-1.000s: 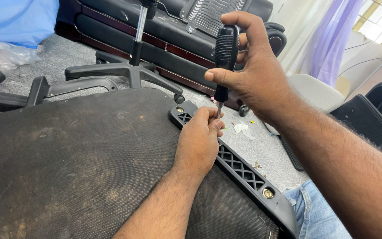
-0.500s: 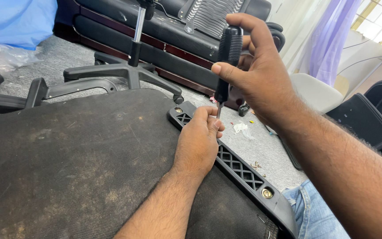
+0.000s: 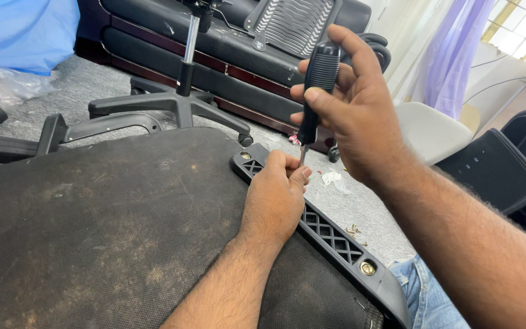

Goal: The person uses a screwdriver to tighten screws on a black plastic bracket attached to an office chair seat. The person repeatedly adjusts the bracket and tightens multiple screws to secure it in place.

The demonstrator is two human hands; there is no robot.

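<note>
Workshop floor, grey carpet, chair parts about. We hold a black-handled screwdriver [image 3: 316, 91] upright in our right hand [image 3: 360, 116], fingers wrapped round the grip so the tip bears straight down. Our left hand [image 3: 273, 198] pinches at the tip on the black latticed plastic bracket [image 3: 330, 234], apparently steadying a screw. Under the left forearm lies the dusty black fabric seat underside [image 3: 105, 225]; beyond both hands, a black chair base [image 3: 178, 100].

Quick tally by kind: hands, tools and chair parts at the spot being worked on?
Hands: 2, left hand resting on the bracket, right hand gripping the tool
Screwdrivers: 1, black-handled screwdriver, upright, tip down at the left fingers
Plastic brackets: 1, black lattice bracket along the seat edge
Seat undersides: 1, dusty black seat base
Brass fasteners showing in the bracket: 2
Total: 7
</note>
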